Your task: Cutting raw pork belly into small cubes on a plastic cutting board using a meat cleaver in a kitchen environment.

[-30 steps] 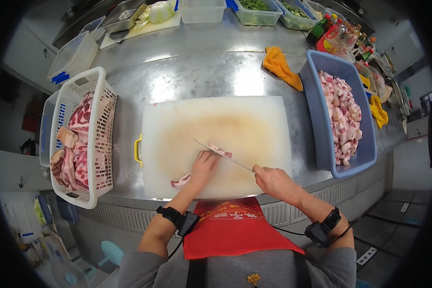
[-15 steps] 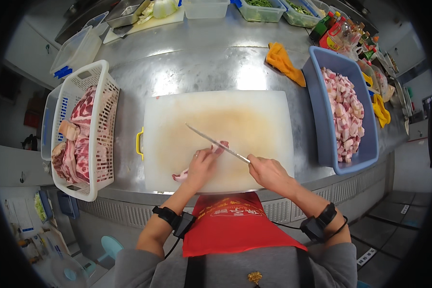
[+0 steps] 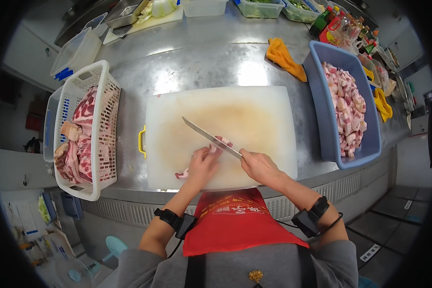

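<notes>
My right hand [image 3: 260,168] is closed around the handle of a long kitchen knife [image 3: 204,134], whose blade points up and to the left over a white cutting board [image 3: 269,110]. Under and beside the blade lies a piece of raw pork [image 3: 224,140] in pink and white. My left hand [image 3: 204,165] presses on the pork just below the blade, fingers curled around it. The tail end of a pork strip [image 3: 181,174] shows at the left of that hand; the part between is hidden beneath the palm.
Left of the board stands a white slotted basket [image 3: 95,158] with large slabs of raw meat. A blue-grey tub [image 3: 317,96] of cubed pork is at the right, an orange cloth [image 3: 285,60] beside it. Lidless containers [image 3: 259,9] and bottles [image 3: 321,21] line the back.
My right hand and the knife have shifted a little left and up across the pork. My left hand stays on the meat, and a bit more pork shows past the blade.
</notes>
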Tool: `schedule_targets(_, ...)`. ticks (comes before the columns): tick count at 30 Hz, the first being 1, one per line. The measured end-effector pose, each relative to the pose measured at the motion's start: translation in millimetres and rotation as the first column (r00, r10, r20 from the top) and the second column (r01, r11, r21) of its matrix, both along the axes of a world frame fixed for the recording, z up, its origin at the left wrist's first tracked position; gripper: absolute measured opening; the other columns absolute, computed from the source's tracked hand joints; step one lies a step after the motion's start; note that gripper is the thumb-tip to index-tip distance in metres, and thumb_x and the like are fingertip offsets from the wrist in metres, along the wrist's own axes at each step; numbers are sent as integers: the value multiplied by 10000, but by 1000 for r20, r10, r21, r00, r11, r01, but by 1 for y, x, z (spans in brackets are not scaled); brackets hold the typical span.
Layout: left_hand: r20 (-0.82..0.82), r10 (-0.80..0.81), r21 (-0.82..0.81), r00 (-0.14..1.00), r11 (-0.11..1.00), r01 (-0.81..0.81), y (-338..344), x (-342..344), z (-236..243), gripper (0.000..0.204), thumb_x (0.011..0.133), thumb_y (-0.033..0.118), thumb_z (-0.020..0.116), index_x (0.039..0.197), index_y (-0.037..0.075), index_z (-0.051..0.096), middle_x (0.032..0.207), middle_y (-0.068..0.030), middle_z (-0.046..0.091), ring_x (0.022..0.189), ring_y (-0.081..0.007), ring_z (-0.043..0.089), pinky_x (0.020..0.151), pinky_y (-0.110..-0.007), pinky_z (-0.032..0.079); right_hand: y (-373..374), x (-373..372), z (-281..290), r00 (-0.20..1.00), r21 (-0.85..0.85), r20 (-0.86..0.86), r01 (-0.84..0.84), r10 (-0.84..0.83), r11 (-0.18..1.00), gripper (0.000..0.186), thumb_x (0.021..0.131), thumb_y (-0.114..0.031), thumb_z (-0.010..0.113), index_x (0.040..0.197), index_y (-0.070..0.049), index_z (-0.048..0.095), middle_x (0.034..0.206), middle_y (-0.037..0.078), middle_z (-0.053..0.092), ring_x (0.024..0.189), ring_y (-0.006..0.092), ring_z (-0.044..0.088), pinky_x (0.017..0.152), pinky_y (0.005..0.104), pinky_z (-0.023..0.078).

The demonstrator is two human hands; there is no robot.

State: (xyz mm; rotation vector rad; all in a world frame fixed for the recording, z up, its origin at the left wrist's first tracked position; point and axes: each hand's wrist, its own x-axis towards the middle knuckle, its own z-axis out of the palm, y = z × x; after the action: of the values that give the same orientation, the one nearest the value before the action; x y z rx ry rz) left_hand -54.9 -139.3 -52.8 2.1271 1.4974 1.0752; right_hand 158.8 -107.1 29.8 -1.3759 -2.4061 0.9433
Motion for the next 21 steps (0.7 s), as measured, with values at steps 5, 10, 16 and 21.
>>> schedule_targets(5,-78,21,-5,997,1000,-22,-3,-17,-13,238,690,0,693,913,46,622,964,-117,565,867,-311,544,712,-385,481,-15,3,20,997,-60,48,-61,64,996,105,866,-104,472,912,-9,463,687,212,601,635,417,590,569,500,468)
schedule_targets(10,-48,-44,0,998,999,44,9,-13,-16,249,684,12,696,919,44,618,956,-135,572,849,-316,554,712,-400,477,-9,-23,-20,999,36,37,-11,10,999,116,842,-103,496,913,-14,473,678,205,606,637,391,609,567,487,481)
schedule_targets(16,-290,-22,-114,957,993,-12,3,-26,-16,408,607,127,741,972,30,589,1022,-187,548,939,-385,527,807,-477,443,-12,-11,-30,993,75,-101,-49,56,996,98,853,-102,484,918,-35,455,702,222,583,640,421,575,563,502,461)
schedule_targets(21,-193,-39,-97,980,995,20,3,-22,-13,238,673,73,644,902,46,585,890,-154,553,829,-352,545,701,-426,472,-17,29,-13,994,-5,104,18,-17,1000,120,859,-140,457,913,-36,480,700,217,613,632,414,606,557,509,477)
